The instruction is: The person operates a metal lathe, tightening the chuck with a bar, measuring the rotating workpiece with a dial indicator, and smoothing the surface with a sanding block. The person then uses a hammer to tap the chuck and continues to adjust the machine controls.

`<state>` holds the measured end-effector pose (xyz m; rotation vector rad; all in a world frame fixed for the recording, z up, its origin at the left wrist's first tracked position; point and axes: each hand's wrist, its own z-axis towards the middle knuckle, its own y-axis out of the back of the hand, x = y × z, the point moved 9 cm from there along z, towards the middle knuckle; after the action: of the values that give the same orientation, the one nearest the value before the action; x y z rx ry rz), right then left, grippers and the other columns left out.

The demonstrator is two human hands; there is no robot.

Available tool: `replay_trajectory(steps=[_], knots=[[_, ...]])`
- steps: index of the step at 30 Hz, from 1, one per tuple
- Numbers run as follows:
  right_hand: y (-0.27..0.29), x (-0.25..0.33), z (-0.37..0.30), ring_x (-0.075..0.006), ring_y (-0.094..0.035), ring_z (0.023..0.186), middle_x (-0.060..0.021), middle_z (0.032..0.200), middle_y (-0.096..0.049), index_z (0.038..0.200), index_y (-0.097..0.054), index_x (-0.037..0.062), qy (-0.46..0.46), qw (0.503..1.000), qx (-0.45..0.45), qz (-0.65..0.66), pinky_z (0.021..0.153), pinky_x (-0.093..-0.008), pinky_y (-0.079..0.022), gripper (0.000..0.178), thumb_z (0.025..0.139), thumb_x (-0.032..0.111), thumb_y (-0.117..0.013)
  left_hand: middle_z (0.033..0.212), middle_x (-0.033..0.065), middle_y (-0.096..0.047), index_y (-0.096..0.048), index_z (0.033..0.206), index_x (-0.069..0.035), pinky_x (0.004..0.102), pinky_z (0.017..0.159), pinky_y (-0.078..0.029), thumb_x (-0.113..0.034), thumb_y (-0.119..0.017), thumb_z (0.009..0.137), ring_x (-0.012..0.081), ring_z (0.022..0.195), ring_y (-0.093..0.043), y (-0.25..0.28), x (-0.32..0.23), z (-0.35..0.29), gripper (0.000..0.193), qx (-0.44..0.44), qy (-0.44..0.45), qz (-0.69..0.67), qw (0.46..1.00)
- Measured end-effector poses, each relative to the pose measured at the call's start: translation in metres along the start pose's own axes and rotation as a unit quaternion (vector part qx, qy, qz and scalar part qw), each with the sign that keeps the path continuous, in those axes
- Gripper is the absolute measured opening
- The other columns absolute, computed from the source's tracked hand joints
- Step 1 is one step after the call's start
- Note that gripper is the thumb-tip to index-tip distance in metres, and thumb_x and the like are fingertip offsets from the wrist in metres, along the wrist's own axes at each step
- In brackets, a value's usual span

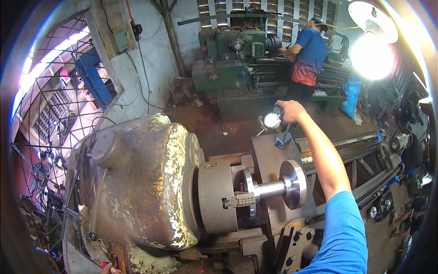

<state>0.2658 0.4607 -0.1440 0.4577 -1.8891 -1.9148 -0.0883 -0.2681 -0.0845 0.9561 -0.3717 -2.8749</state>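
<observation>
Dial gauge [272,120], right of centre frame, is being gripped by closed right hand [289,110] fingers, hovering beyond the workpiece [292,177] sitting in the chuck [218,195]; its tip isn't touching yet. Left hand [111,269] is barely showing at bottom edge, grip unclear.

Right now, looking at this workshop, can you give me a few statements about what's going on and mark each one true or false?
1. The right hand is on a dial gauge. True.
2. A shiny flanged workpiece sits clamped in the lathe chuck. True.
3. The left hand grips the workpiece. False: only its tip shows at the lower edge, far from the workpiece.
4. The person in the background stands at a red machine. False: the machine, a green lathe, is green.
5. The dial gauge stands beyond the workpiece, on its stand. True.
</observation>
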Motion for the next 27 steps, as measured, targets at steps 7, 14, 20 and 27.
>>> replay_trajectory(steps=[7,14,20,27], knots=[[-0.008,-0.017,0.013,-0.0348,-0.068,0.106,-0.0177,0.109,-0.072,0.120,-0.069,0.0157,0.018,0.999,-0.036,0.006,0.090,-0.0455,-0.055,0.053,0.069,0.003,-0.066,0.068,0.0062,-0.059,-0.069,0.095,0.006,0.0237,0.046,-0.036,-0.003,-0.063,0.095,0.0113,0.052,-0.046,0.005,0.007,-0.003,0.010,-0.019,0.012,0.002,1.000],[-0.004,-0.061,0.011,-0.0364,-0.071,0.097,-0.0205,0.105,-0.073,0.115,-0.072,0.0141,-0.089,0.989,-0.062,0.096,0.082,-0.0465,-0.058,0.043,0.077,0.001,-0.057,0.068,0.0067,-0.059,-0.069,0.096,0.006,0.0234,0.047,-0.037,-0.004,-0.065,0.094,0.0118,0.053,-0.048,0.008,0.012,-0.004,0.011,-0.016,0.013,-0.016,1.000],[0.004,-0.073,-0.001,-0.0397,-0.066,0.113,-0.0214,0.116,-0.070,0.117,-0.072,0.0122,-0.207,0.970,-0.105,0.071,0.096,-0.0481,-0.054,0.036,0.085,0.006,-0.056,0.069,0.0069,-0.060,-0.068,0.096,0.005,0.0240,0.046,-0.036,-0.009,-0.066,0.095,0.0116,0.053,-0.047,0.009,0.019,-0.004,0.014,-0.015,0.035,-0.003,0.999],[0.008,-0.061,-0.012,-0.0365,-0.065,0.118,-0.0226,0.121,-0.069,0.114,-0.072,0.0018,-0.287,0.946,-0.058,0.138,0.099,-0.0446,-0.053,0.034,0.084,0.013,-0.061,0.067,0.0045,-0.057,-0.067,0.099,0.001,0.0236,0.046,-0.036,-0.013,-0.066,0.095,0.0106,0.053,-0.046,0.014,0.036,-0.009,0.015,-0.025,0.060,-0.024,0.998]])
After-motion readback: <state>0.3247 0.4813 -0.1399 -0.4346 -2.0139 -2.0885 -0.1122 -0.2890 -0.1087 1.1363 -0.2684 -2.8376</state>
